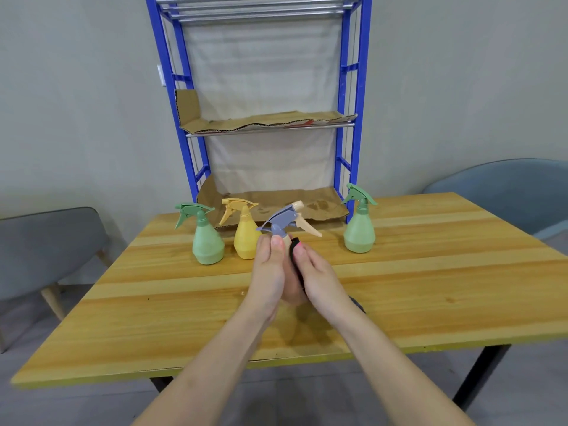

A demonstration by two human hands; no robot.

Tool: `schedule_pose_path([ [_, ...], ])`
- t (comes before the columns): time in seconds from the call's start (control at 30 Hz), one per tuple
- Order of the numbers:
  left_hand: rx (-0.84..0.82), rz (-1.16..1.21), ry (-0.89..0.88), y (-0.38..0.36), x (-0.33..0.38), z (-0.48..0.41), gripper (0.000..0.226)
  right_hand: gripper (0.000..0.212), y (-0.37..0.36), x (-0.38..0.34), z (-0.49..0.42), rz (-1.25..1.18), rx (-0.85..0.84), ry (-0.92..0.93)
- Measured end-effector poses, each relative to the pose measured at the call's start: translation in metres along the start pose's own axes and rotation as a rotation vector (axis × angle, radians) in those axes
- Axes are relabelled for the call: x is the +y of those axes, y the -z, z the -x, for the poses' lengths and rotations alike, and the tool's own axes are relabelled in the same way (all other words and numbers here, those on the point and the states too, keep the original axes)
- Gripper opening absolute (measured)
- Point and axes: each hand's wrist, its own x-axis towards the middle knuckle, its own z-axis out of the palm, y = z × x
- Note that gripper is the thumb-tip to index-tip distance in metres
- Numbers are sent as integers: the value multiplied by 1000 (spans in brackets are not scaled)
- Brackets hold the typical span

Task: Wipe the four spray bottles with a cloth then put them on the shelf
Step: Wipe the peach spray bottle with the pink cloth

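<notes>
My left hand [270, 272] grips a spray bottle with a grey-blue trigger head [282, 219] above the wooden table [153, 318]; its body is hidden between my hands. My right hand [316, 275] holds a dark cloth [294, 245] against the bottle's right side. On the table behind stand a green spray bottle [207, 241] at the left, a yellow one [244, 235] next to it, and another green one [359, 229] at the right. The blue shelf [347, 142] stands at the table's far edge, its levels lined with cardboard [264, 123].
A grey chair [46, 250] stands left of the table and a blue-grey chair [516, 192] at the right. A grey wall lies behind the shelf. The shelf's bottom cardboard [276, 201] reaches onto the table behind the yellow bottle.
</notes>
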Motion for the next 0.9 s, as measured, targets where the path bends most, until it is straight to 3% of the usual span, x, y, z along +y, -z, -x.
schedule_pose_path([
  [0.23, 66, 65, 91, 1, 2, 0, 39, 41, 3, 15, 10, -261, 10, -203],
  [0.3, 88, 90, 116, 0, 4, 0, 41, 40, -3, 27, 17, -226, 36, -141],
  [0.37, 109, 120, 141, -2, 8, 0, 43, 39, -8, 32, 26, 11, 80, 64],
  [0.47, 83, 137, 165, -7, 11, 1, 50, 58, -10, 27, 33, 526, 57, 333],
  [0.57, 26, 160, 141, -7, 15, 2, 51, 55, -4, 24, 30, 635, 22, 415],
  [0.67, 44, 160, 125, -7, 23, 0, 45, 55, 2, 21, 23, 302, 16, 318],
  [0.8, 60, 139, 112, -4, 31, -3, 41, 48, -1, 21, 16, -309, 18, -31],
  [0.9, 82, 162, 106, -4, 37, -6, 42, 72, -1, 24, 15, -505, 1, -174],
])
